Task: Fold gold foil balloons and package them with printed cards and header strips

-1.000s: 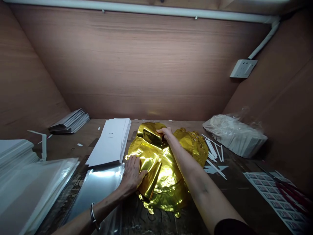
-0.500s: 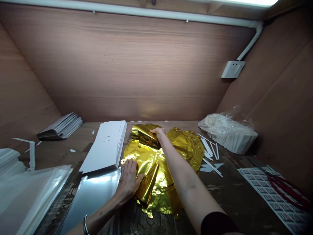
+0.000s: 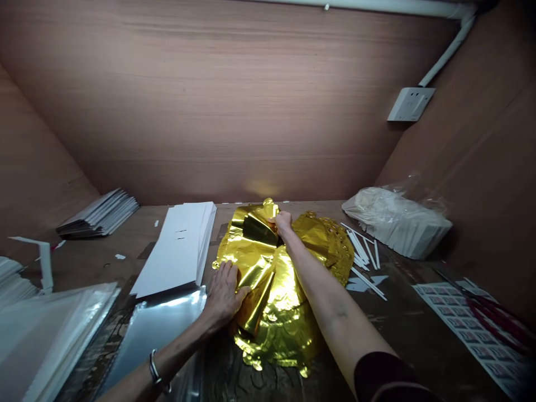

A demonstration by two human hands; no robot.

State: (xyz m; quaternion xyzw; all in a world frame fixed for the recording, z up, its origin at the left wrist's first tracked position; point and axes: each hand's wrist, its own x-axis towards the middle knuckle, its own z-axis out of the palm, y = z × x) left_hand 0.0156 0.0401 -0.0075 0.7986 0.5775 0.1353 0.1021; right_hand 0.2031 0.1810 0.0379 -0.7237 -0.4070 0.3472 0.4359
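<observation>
A crinkled gold foil piece [image 3: 288,285] with scalloped edges spreads over the middle of the dark table. My left hand [image 3: 224,293] lies on its left side, fingers spread and pressing on the foil. Near the foil's back edge, my right hand [image 3: 283,221] is closed on a raised fold of it. The right forearm crosses over the foil and hides part of it. To the left of the foil is a stack of white cards [image 3: 173,248], with clear plastic sleeves [image 3: 161,329] in front of it.
White sticks [image 3: 360,248] and a plastic-wrapped white stack [image 3: 396,220] sit at the right. Red-handled scissors [image 3: 494,318] rest on a printed sheet [image 3: 456,324]. More sleeves [image 3: 54,329] lie at the left, below folded cards [image 3: 100,215]. A wooden wall [image 3: 251,111] stands behind.
My right hand has shifted slightly back and right with the foil's edge, and the curled back part has unfolded toward the wall. My left hand stays on the foil. The view has tilted down a little.
</observation>
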